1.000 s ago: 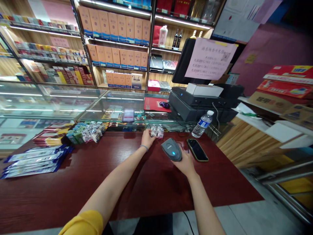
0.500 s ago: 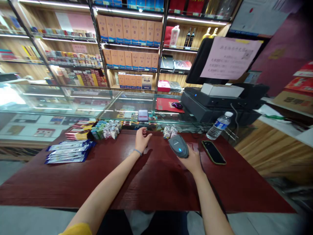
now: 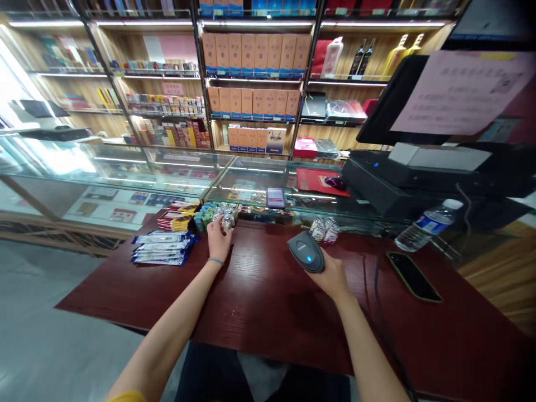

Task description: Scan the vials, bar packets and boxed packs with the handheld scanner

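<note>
My left hand point(image 3: 220, 241) reaches to the back left of the dark red table, thumb and fingers closed around a small silver-capped bottle point(image 3: 227, 221). That bottle is at the near edge of a cluster of similar bottles and green packs point(image 3: 205, 216). In my right hand point(image 3: 334, 277) is a black barcode scanner point(image 3: 307, 252) with a blue light, held above the table. Just behind the scanner stands a smaller group of silver-capped bottles point(image 3: 324, 229). Flat blue-and-white packets point(image 3: 161, 247) are stacked to the left of my left hand.
Red and yellow packs point(image 3: 178, 216) lie at the back left. On the right are a phone point(image 3: 414, 276), a water bottle point(image 3: 427, 226) and the scanner's cable point(image 3: 379, 290). A glass counter point(image 3: 255, 170) borders the table's back, with a monitor point(image 3: 389, 100) at its right.
My left hand has moved left from the bare table middle to the bottle cluster and closed on a small bottle. The right hand still holds the scanner. The view has turned left.
</note>
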Demonstrator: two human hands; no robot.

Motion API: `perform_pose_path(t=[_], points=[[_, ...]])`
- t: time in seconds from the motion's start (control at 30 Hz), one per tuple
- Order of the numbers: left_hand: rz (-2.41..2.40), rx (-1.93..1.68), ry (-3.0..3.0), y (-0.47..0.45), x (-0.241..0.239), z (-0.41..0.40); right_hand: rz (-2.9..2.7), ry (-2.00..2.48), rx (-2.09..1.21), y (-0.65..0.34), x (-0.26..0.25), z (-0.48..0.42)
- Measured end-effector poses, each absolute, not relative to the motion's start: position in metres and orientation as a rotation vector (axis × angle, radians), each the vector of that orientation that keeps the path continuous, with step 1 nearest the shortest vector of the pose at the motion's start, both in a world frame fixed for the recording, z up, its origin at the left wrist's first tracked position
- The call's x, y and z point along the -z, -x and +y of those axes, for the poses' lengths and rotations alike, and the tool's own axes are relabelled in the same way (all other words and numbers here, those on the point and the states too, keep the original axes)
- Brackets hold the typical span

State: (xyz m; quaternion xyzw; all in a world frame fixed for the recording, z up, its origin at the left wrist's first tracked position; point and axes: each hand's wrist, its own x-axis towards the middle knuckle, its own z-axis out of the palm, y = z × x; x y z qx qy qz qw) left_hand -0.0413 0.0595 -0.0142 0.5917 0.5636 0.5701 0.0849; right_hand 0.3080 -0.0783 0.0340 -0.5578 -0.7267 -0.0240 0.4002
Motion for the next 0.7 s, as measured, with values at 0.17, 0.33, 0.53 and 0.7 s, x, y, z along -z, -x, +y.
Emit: perform_pose_path(t=[0.17, 0.33, 0.53, 0.7], points=[[1.810, -1.531, -1.883, 0.039, 0.018, 0.061, -1.842, 1.421, -0.034, -0.304, -0.020, -0.084], [1.804, -1.561, -1.862, 0.039, 0.017, 0.061, -1.817, 1.454, -0.104, -0.303, -0.019, -0.088], [1.723, -1.641, -1.852, 0.040, 0.018, 0.062, -1.799, 1.462, -0.146, -0.300, -0.022, -0.090], [1.651, -1.663, -1.830, 0.042, 0.016, 0.063, -1.796, 1.452, -0.129, -0.299, -0.022, -0.091]])
